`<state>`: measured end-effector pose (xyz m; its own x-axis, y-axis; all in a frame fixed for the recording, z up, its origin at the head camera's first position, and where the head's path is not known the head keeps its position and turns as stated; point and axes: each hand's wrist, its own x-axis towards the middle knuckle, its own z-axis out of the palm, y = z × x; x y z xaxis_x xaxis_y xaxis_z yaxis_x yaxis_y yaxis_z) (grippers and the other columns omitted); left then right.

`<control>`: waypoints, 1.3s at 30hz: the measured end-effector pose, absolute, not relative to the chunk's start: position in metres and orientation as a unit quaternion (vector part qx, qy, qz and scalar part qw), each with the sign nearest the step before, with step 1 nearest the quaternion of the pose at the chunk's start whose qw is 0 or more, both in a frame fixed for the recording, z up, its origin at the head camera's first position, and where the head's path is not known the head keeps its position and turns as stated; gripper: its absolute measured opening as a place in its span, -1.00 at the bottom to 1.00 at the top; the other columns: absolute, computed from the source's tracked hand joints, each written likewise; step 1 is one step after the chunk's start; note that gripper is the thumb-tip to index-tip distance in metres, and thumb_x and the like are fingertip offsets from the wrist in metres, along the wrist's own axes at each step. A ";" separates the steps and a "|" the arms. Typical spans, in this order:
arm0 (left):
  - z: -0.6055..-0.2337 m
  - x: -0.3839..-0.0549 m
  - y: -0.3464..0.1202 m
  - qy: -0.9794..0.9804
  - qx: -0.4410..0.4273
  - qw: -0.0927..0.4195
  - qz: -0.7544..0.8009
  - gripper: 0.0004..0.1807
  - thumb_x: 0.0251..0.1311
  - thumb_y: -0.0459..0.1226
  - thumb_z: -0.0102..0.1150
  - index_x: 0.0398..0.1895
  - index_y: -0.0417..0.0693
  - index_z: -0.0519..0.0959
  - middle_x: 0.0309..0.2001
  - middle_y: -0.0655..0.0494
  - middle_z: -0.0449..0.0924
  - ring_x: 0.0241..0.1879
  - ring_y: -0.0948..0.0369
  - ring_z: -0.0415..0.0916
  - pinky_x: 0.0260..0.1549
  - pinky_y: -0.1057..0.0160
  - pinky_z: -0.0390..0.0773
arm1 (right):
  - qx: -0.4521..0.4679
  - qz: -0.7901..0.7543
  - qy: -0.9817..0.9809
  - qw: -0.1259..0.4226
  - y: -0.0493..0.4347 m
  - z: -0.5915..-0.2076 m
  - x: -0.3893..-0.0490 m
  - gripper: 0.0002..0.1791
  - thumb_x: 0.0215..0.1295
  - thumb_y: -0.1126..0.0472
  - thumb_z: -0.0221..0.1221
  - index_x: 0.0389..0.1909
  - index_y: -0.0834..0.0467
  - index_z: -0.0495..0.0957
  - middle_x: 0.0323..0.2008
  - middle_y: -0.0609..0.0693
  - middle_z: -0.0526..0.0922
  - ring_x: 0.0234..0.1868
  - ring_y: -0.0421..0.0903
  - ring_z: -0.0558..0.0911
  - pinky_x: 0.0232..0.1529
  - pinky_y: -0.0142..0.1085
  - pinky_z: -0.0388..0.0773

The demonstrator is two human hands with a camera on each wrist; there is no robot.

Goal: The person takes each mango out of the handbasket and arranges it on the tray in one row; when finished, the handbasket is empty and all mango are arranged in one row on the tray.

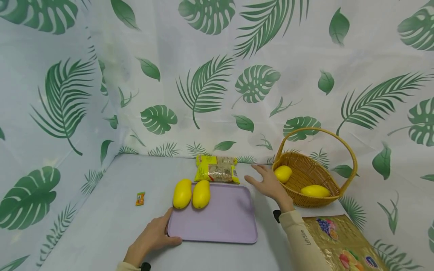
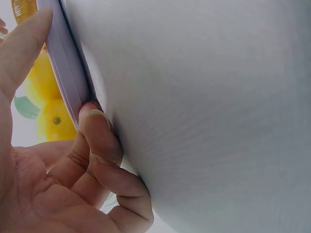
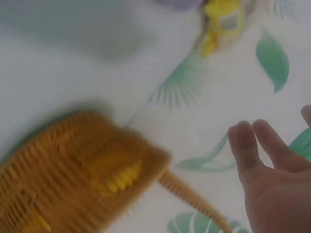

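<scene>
A lilac tray [image 1: 217, 228] lies on the table with two yellow mangoes, the left one [image 1: 182, 194] and the right one [image 1: 201, 194], at its upper left. My left hand [image 1: 152, 237] grips the tray's near left corner. In the left wrist view the thumb [image 2: 29, 46] lies along the rim and the fingers [image 2: 99, 131] curl at its underside. Beyond the tray's right side my right hand [image 1: 268, 184] hovers beside the wicker basket [image 1: 315, 169], fingers spread and holding nothing. Inside the basket are two more mangoes, one at its left [image 1: 283, 174] and one in front [image 1: 314, 191].
Behind the tray lies a yellow plastic food bag [image 1: 217, 169]. A small orange-green packet [image 1: 140, 198] sits to the left. Under my right forearm is a gold fruit-printed bag [image 1: 342, 241]. Leaf-print cloth [image 1: 210, 124] rises behind the table.
</scene>
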<state>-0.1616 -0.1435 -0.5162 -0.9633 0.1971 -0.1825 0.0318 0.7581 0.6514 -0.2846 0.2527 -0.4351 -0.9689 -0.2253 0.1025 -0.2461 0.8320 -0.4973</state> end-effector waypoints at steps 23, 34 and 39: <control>-0.517 -0.163 -0.146 0.928 0.045 0.137 0.344 0.26 -0.20 0.11 0.60 0.55 -0.18 0.15 0.30 -0.26 0.51 0.00 0.10 0.50 0.28 -0.23 0.42 | 0.071 0.200 -0.977 -0.018 0.356 -0.419 -0.322 -0.08 0.42 -0.34 0.00 0.50 0.29 0.19 0.46 0.53 0.10 0.45 0.51 0.10 0.37 0.44 0.12; -0.518 -0.165 -0.147 0.926 0.052 0.132 0.350 0.25 -0.19 0.11 0.60 0.55 -0.15 0.15 0.32 -0.23 0.50 0.09 0.07 0.52 0.29 -0.24 0.41 | 0.062 0.196 -0.977 -0.060 0.375 -0.416 -0.341 -0.01 0.40 -0.40 -0.03 0.53 0.29 0.11 0.48 0.54 0.06 0.48 0.55 -0.02 0.37 0.47 0.06; -0.519 -0.165 -0.146 0.923 0.062 0.133 0.355 0.25 -0.19 0.11 0.60 0.55 -0.17 0.15 0.32 -0.25 0.50 0.07 0.09 0.51 0.29 -0.24 0.42 | 0.065 0.186 -0.978 -0.069 0.378 -0.415 -0.347 -0.03 0.42 -0.36 -0.01 0.53 0.30 0.10 0.49 0.53 0.06 0.47 0.56 -0.02 0.36 0.48 0.08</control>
